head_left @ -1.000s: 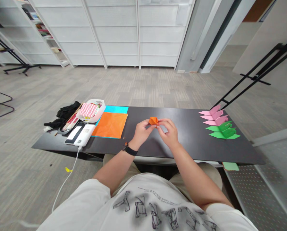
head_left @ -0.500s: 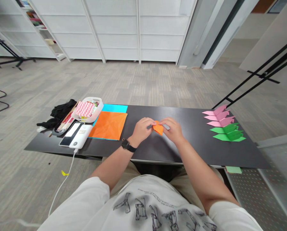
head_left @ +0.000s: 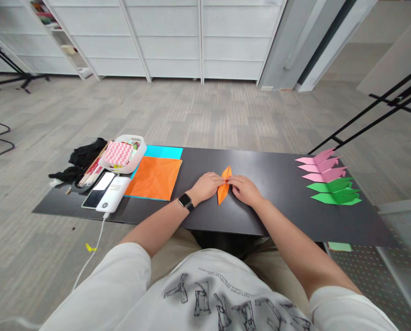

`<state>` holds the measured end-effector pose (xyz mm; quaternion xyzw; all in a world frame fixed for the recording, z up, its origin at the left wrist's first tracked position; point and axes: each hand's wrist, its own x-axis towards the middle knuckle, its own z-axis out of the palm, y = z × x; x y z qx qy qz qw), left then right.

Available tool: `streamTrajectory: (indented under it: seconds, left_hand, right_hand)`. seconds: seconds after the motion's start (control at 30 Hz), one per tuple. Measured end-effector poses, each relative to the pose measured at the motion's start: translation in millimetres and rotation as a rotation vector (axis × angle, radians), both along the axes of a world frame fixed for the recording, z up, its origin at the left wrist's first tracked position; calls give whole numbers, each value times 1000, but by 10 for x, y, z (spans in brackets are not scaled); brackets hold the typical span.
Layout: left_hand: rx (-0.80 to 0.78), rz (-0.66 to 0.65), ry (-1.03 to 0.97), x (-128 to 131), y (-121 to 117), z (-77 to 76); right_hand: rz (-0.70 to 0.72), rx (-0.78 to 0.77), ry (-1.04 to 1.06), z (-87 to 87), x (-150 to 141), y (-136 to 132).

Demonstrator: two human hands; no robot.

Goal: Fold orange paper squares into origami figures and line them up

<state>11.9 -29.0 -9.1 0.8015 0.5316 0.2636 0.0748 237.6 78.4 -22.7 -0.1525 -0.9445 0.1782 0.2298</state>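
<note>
As the folded orange paper [head_left: 222,195] lies on the table [head_left: 276,214], left hand [head_left: 208,186] at nine o'clock and right hand [head_left: 246,189] at three touch its middle, probably steadying it; whether pinching, I cannot tell. Green paper shapes [head_left: 338,197] sit farther toward three, seemingly kept clear.

Dark tabletop [head_left: 277,184] bears, at left, black cloth [head_left: 88,151], a white basket [head_left: 138,159], a phone [head_left: 99,191], a white device [head_left: 113,195] and an orange sheet [head_left: 154,178] over a blue sheet [head_left: 164,151]. At centre lies 1 folded orange paper [head_left: 222,192]; at right, 3 pink figures [head_left: 324,176] and 2 green figures [head_left: 338,197].
</note>
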Motion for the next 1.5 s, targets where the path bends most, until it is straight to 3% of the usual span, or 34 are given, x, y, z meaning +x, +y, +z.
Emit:
streamTrajectory:
  seconds: [0.2, 0.37, 0.57, 0.77, 0.97, 1.17, 1.5]
  left_hand:
    - [0, 78, 36, 48, -10, -19]
    - [-71, 93, 51, -28, 52, -69]
    - [-120, 61, 76, -103, 25, -99]
    - [-107, 50, 68, -122, -240, -68]
    - [-21, -85, -46, -117, -435, -35]
    - [9, -94, -124, -74, -465, -74]
    - [29, -92, -33, -28, -485, 9]
  right_hand:
    - [-204, 22, -51, -39, -97, -102]
    - [-266, 17, -163, -64, -115, -102]
    - [-266, -3, -202, -82, -69, -71]
    - [-201, -12, -222, -57, -20, -125]
    - [-197, -29, -228, -28, -22, -140]
    - [-195, -45, -226, -24, -20, -145]
    - [-190, -61, -216, 4, -21, -149]
